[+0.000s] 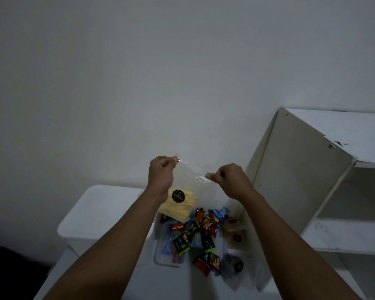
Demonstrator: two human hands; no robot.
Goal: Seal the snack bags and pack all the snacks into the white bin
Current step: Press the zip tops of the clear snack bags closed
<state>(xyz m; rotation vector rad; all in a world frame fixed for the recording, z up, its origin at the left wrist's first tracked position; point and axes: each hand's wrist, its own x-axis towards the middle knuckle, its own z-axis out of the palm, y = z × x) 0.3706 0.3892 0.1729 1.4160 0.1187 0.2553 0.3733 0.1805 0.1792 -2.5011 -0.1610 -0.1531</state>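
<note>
Your forearms: both reach up from the bottom edge, the left forearm (108,245) over the table's left part, the right forearm (290,241) over its right part.
Table (171,284): white, and it carries the loose snacks between your arms.
Dark bag (232,264): a clear bag of dark snacks with a round black sticker lies nearest you, just beside your right forearm; you cannot tell if it is sealed.
Tray (158,259): a clear tray sits left of the dark bag, with a few wrapped candies in it.
Candies (204,229): a heap of red, green, blue and black wrappers spills from the tray onto the table.
Brown bag (234,231): it lies right of the heap, against the shelf's foot.
Bin (100,204): white, at the table's far left, partly behind your left forearm.
Bag (188,187): clear, hanging in the air above the far end of the heap, just right of the bin; yellow sticks (182,207) fill its bottom, under a black sticker (178,196).
Left hand (161,176): fingers curled, pinching the bag's top left corner.
Right hand (230,180): thumb and fingers pinch the bag's top edge at its right end, so the edge runs taut between your hands.
Shelf (299,174): a white unit stands to the right.
Wall (139,72): plain and pale, behind everything.
</note>
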